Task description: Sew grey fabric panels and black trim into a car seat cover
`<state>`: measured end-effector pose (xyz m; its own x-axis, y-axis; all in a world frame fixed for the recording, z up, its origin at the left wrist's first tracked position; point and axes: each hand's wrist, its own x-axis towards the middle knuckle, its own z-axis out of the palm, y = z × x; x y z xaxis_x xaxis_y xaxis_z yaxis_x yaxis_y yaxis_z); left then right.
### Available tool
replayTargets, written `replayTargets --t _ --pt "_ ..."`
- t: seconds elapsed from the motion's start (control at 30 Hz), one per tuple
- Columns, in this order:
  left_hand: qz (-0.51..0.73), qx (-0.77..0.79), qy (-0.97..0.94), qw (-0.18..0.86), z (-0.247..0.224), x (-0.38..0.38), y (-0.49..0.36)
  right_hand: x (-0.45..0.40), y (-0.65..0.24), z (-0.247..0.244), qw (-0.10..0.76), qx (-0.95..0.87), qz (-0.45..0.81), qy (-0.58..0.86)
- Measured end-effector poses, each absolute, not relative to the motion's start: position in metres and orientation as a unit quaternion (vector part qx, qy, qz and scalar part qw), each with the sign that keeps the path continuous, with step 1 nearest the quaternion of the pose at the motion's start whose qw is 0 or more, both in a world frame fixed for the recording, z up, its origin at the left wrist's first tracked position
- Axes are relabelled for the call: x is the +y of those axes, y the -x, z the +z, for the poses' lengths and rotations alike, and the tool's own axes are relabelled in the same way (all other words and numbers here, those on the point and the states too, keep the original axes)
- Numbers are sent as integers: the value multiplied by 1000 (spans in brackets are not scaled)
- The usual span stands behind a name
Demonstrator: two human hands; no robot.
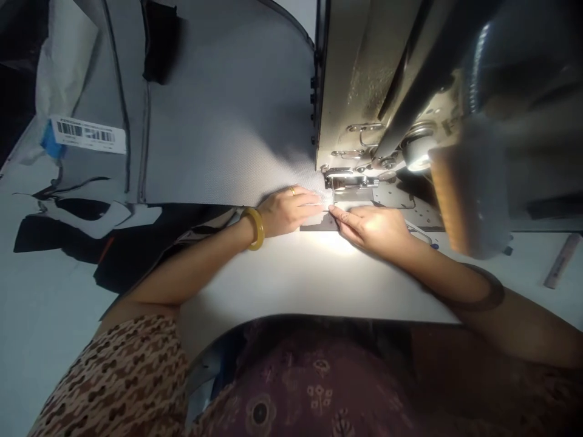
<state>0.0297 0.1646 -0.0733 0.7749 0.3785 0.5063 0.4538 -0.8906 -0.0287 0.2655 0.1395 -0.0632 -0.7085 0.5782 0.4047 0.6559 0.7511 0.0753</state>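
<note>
A large piece of grey fabric [218, 121] lies under the sewing machine [355, 85], its near edge running up to the presser foot [339, 180]. My left hand [289, 211] rests flat on the fabric near that edge, fingers stretched toward the needle area. A yellow bangle [256, 229] circles the wrist. Just right of the needle, my right hand [371, 226] has its fingers drawn together, the fingertips at the fabric's edge and seemingly pinching it. What lies between those fingertips is mostly hidden. The machine's lamp [418, 152] lights this spot.
At far left are a barcode label [88, 133], black fabric pieces [132, 249] and a pale crumpled cloth [64, 60]. A black patch [160, 42] lies on the grey fabric. A blurred orange-brown object [469, 188] stands right of the machine head. A small ruler-like strip [562, 261] lies far right.
</note>
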Motion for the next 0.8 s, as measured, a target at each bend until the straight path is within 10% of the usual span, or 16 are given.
replayTargets --t 0.8 --pt "-143 -370 918 12 -77 190 -35 143 -267 -78 114 -897 -34 425"
